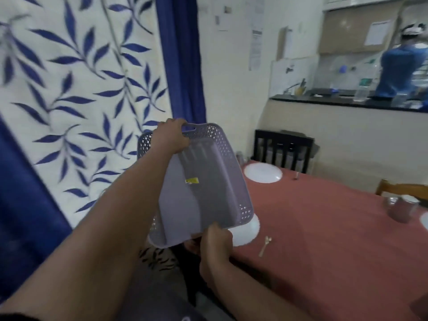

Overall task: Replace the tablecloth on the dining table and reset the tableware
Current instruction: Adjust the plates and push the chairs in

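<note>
Hands [171, 137] on basket [203, 181]; red tablecloth [324, 228], perhaps kitchen beyond.

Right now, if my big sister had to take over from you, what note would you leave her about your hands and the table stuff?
Left hand grips the far handle of the lilac basket; right hand grips its near rim. The basket is tilted up in the air, empty as far as I can see.
On the table: a reddish tablecloth, a white plate at the far end, another plate partly hidden behind the basket, a spoon beside it, and steel cups at the right edge.
Done: cloth is on, some tableware is set.
Left: put the basket away, check the remaining places.
</note>
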